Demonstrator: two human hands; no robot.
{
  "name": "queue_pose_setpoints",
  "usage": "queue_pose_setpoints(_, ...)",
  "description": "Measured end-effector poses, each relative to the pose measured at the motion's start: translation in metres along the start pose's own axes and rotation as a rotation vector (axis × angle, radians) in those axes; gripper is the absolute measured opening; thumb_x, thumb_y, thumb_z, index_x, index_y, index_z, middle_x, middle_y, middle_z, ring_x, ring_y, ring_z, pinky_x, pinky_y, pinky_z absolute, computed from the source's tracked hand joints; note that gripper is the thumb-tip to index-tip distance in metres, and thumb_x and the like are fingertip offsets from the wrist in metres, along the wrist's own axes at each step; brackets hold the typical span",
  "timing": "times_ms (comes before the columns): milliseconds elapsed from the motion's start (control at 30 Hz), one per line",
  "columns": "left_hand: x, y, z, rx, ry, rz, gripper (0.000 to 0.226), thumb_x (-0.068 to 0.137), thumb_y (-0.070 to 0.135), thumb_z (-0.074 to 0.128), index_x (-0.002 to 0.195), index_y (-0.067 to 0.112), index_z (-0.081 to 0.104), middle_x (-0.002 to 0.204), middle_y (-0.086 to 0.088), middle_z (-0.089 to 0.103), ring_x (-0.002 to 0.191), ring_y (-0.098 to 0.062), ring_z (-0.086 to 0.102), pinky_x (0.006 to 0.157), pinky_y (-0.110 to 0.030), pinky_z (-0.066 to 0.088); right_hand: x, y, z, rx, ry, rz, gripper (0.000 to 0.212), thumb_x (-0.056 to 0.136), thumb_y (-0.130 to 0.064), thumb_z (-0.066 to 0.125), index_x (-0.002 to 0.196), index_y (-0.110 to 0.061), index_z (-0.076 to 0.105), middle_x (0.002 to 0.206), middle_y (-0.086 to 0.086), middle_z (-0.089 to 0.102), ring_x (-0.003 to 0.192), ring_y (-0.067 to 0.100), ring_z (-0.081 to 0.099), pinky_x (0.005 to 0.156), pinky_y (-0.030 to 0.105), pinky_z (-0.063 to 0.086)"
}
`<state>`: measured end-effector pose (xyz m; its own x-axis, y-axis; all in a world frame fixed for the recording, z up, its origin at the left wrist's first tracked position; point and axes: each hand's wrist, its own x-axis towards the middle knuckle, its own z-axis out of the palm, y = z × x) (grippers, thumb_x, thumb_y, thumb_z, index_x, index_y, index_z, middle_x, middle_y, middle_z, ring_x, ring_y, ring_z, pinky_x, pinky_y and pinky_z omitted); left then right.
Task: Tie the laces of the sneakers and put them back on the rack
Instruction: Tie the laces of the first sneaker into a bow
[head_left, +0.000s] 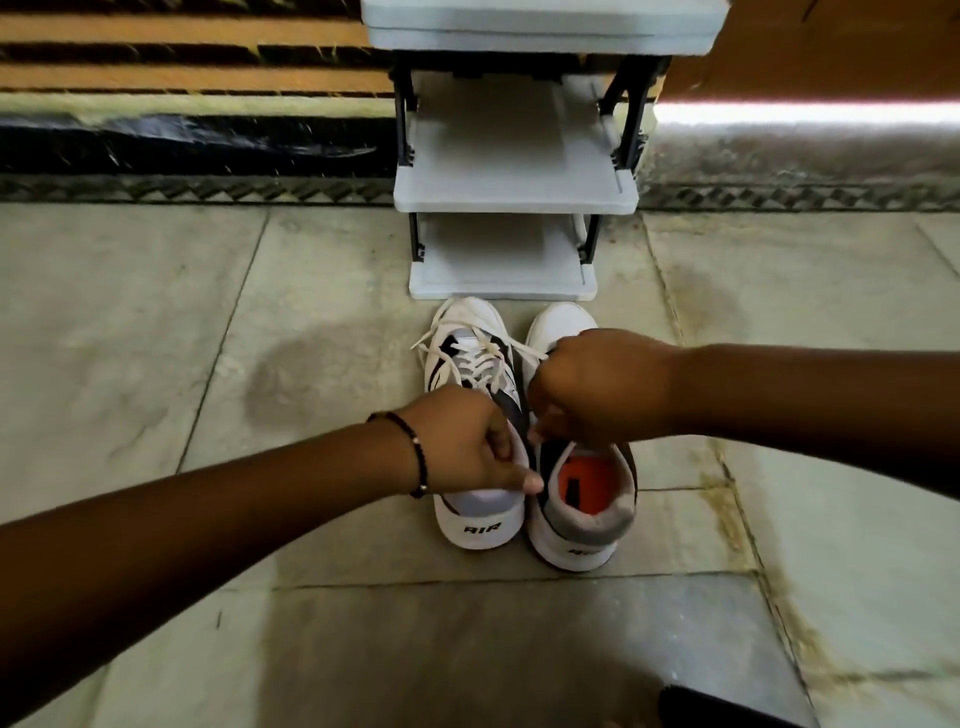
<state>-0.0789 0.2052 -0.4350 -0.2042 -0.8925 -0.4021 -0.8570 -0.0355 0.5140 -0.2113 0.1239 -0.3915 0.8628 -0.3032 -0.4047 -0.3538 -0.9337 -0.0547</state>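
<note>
Fingers (506, 441) of my left hand (462, 447) are curled over the collar of the left sneaker (475, 415), thumb tip pressed at its inner edge near the heel; they are closed on the shoe's rim, not on any lace. My right hand (597, 389) is bunched into a loose fist over the tongue of the right sneaker (582, 499), knuckles up. I cannot tell whether it pinches a lace, since the fingertips are hidden beneath the hand.

Both sneakers stand side by side on the floor (208, 364), touching or nearly so, heels toward me and toes pointing away at the rack (514, 192). Their long axes run straight from me to the rack, so anything I do along the lacing runs away from my body. The left shoe's laces (467, 353) lie loose, splayed out to both sides over the forefoot, beyond my left fingers and just beside my right knuckles. I judge them untied; the right shoe's lacing is covered by my hand.

For the loose ends, my right hand is nearer, and my left would have to let go of the collar and reach forward along the shoe. The rack stands just past the toes, its lowest shelf (504, 260) bare and facing me, so the pair could later go forward onto it without turning.
</note>
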Motion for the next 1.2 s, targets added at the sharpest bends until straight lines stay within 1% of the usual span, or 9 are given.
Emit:
queue_pose_setpoints(200, 0.004, -0.025, 0.002, -0.274, 0.411, -0.244, 0.027, 0.073, 0.034, 0.072, 0.083, 0.010, 0.062, 0.078, -0.002, 0.066, 0.079, -0.018, 0.061, 0.066, -0.019, 0.043, 0.033, 0.009, 0.032, 0.456, 0.098, 0.223, 0.038, 0.087, -0.036, 0.055, 0.092, -0.002, 0.069, 0.097, 0.017, 0.069, 0.091, 0.028, 0.063, 0.074, 0.035, 0.048)
queue_pose_setpoints(367, 0.015, -0.042, 0.016, -0.379, 0.320, -0.441, 0.048, 0.066, 0.036, 0.078, 0.099, 0.014, 0.050, 0.086, 0.002, 0.052, 0.083, -0.015, 0.051, 0.072, -0.025, 0.038, 0.047, 0.002, 0.042, 0.705, 0.111, 0.351, 0.037, 0.079, -0.030, 0.069, 0.100, 0.001, 0.065, 0.097, 0.018, 0.067, 0.084, 0.024, 0.059, 0.070, 0.032, 0.047)
queue_pose_setpoints(633, 0.007, -0.050, 0.028, -0.552, 0.407, -0.419, 0.049, 0.067, 0.015, 0.078, 0.106, 0.016, 0.047, 0.080, 0.008, 0.047, 0.078, -0.016, 0.051, 0.062, -0.018, 0.041, 0.050, -0.004, 0.054, 0.805, 0.161, 0.327, 0.038, 0.070, -0.017, 0.076, 0.098, -0.017, 0.051, 0.104, 0.008, 0.050, 0.089, 0.022, 0.051, 0.065, 0.025, 0.039)
queue_pose_setpoints(767, 0.006, -0.042, 0.033, -0.538, 0.473, -0.329, 0.048, 0.070, -0.001, 0.069, 0.112, 0.013, 0.050, 0.100, -0.005, 0.046, 0.065, -0.006, 0.045, 0.055, -0.008, 0.038, 0.048, -0.009, 0.066, 0.904, 0.247, 0.351, 0.039, 0.069, -0.014, 0.077, 0.103, -0.018, 0.057, 0.109, 0.008, 0.052, 0.088, 0.020, 0.057, 0.058, 0.019, 0.037)
queue_pose_setpoints(833, 0.006, -0.039, 0.039, -0.563, 0.528, -0.311, 0.042, 0.072, -0.004, 0.065, 0.107, 0.015, 0.054, 0.107, -0.008, 0.048, 0.068, -0.010, 0.047, 0.056, -0.006, 0.041, 0.046, -0.011, 0.069, 1.091, 0.310, 0.346, 0.023, 0.071, -0.004, 0.073, 0.087, -0.015, 0.061, 0.093, 0.005, 0.059, 0.068, 0.006, 0.055, 0.056, 0.014, 0.038)
queue_pose_setpoints(933, 0.008, -0.035, 0.037, -0.800, 0.556, -0.328, 0.016, 0.081, 0.001, 0.062, 0.086, 0.016, 0.061, 0.100, -0.014, 0.060, 0.080, -0.025, 0.059, 0.071, -0.028, 0.049, 0.042, -0.005, 0.059, 1.586, 0.338, 0.310, 0.009, 0.080, 0.003, 0.063, 0.079, -0.007, 0.065, 0.072, 0.003, 0.063, 0.057, 0.002, 0.056, 0.053, 0.015, 0.042)
queue_pose_setpoints(1000, 0.010, -0.029, 0.026, -1.005, 0.576, -0.339, 0.020, 0.091, 0.014, 0.051, 0.076, 0.014, 0.063, 0.080, -0.005, 0.064, 0.069, -0.007, 0.065, 0.069, -0.019, 0.050, 0.043, 0.002, 0.050, 1.662, 0.317, 0.316, 0.006, 0.085, -0.006, 0.059, 0.085, -0.005, 0.066, 0.076, 0.006, 0.066, 0.067, 0.011, 0.057, 0.057, 0.020, 0.042)
queue_pose_setpoints(1067, 0.011, -0.024, 0.014, -1.116, 0.617, -0.371, 0.034, 0.096, 0.024, 0.038, 0.084, 0.006, 0.065, 0.073, 0.005, 0.059, 0.046, 0.013, 0.058, 0.046, -0.002, 0.043, 0.046, 0.005, 0.043, 1.656, 0.325, 0.348, 0.016, 0.091, -0.012, 0.053, 0.090, -0.002, 0.066, 0.073, 0.007, 0.065, 0.064, 0.012, 0.057, 0.056, 0.020, 0.042)
queue_pose_setpoints(1200, 0.008, -0.010, -0.001, -1.173, 0.677, -0.183, 0.030, 0.098, 0.017, 0.032, 0.103, 0.002, 0.057, 0.078, 0.004, 0.057, 0.049, 0.017, 0.058, 0.041, 0.000, 0.040, 0.050, 0.005, 0.034, 1.531, 0.281, 0.363, 0.016, 0.088, -0.002, 0.055, 0.096, 0.006, 0.065, 0.070, 0.011, 0.063, 0.059, 0.013, 0.055, 0.047, 0.011, 0.043)
